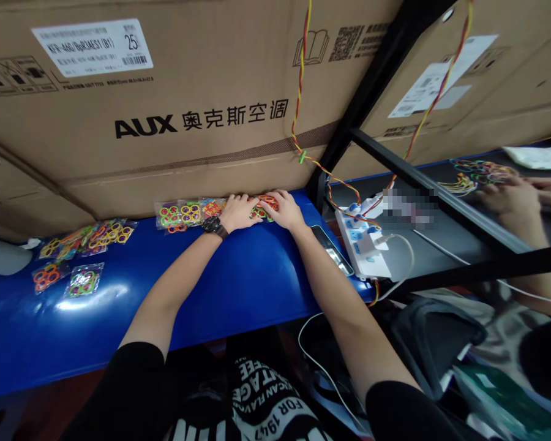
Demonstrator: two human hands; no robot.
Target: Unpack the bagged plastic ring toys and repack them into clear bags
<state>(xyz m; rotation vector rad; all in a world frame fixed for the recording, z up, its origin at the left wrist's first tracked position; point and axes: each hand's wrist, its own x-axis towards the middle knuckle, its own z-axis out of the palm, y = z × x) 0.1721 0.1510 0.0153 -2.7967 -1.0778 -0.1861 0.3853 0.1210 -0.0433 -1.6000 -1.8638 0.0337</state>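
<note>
Small clear packets of coloured rings lie in a row along the back of the blue tabletop, against a large cardboard box. My left hand, with a dark watch on its wrist, lies over the row with its fingers stretched across the packets. Beside it my right hand is curled over the row's right end, thumb and fingers on either side of a packet of orange and red rings. Parts of the packets under both hands are hidden. The hands are almost touching.
More ring packets lie loosely on the left. A phone and a white power strip with plugs and cords sit right, by a black metal frame. Another person's hands work at a pile of coloured cords beyond it.
</note>
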